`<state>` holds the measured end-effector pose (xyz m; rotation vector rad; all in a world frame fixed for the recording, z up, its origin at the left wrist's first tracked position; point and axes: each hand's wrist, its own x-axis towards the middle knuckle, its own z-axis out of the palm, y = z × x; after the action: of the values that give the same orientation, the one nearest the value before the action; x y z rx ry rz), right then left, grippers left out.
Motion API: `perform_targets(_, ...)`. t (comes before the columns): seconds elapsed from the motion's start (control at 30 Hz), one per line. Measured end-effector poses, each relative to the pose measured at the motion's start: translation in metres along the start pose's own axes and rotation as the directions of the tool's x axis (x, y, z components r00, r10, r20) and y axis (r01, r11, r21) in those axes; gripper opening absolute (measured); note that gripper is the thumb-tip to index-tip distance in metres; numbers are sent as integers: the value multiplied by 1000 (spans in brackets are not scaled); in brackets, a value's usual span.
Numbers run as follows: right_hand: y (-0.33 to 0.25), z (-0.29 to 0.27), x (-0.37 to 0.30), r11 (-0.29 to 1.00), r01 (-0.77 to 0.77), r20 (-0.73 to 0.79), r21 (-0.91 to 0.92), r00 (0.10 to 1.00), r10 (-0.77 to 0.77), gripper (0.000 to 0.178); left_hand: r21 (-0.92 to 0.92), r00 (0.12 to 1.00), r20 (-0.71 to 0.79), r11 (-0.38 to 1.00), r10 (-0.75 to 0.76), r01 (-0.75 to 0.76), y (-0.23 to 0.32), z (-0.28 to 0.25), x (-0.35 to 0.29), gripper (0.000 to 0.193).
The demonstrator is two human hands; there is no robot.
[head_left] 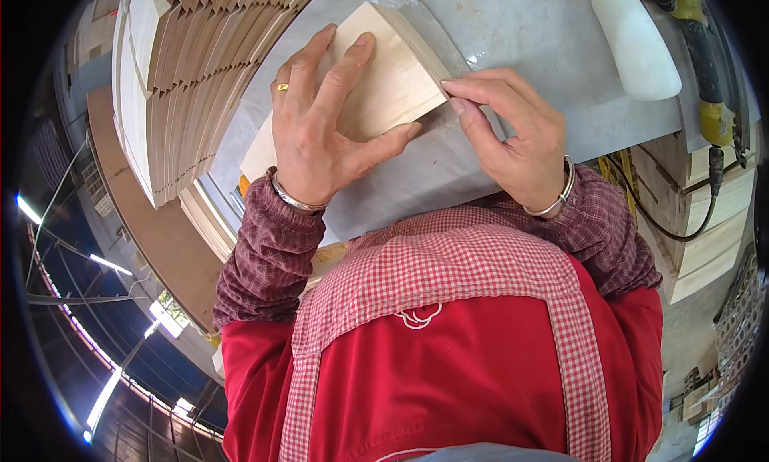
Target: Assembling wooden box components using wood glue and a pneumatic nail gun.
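Note:
A small stack of thin, pale wooden boards [394, 73] lies on the grey work surface in front of me, its layered edges showing along the right side. My left hand [316, 129] rests on the top board, fingers spread apart and the thumb stretched along the near edge. A gold-coloured ring is on one of its fingers. At the near right corner of the stack, my right hand [517, 133] is closed in a pinch, thumb and forefinger pressed at the board's corner. Whether a tiny separate piece sits between those fingertips is too small to tell.
Tall stacks of notched wooden pieces [212, 61] stand at the left, close to my left forearm. At the far right are a white plastic bottle [637, 45] and a black and yellow power tool [709, 69] with a hanging cord. More boards [713, 229] are piled below, right of the table [392, 193].

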<state>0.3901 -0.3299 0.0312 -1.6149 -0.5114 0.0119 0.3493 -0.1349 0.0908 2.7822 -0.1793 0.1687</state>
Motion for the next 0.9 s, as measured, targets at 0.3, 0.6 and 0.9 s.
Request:
perform_targets(0.3, 1, 1, 2, 1000, 22, -3, -5, 1000, -22, 26, 34, 998, -64, 999, 25, -23, 0, 7, -3, 77)
perform_targets(0.6, -4, -5, 3, 999, 23, 93, -31, 995, -20, 31, 52, 999, -32, 999, 11, -9, 2, 4, -2, 78)
perform_targets(0.9, -3, -3, 3, 992, 93, 93, -89, 992, -85, 30, -19, 998, -25, 999, -49, 48, 3, 4, 0, 79)
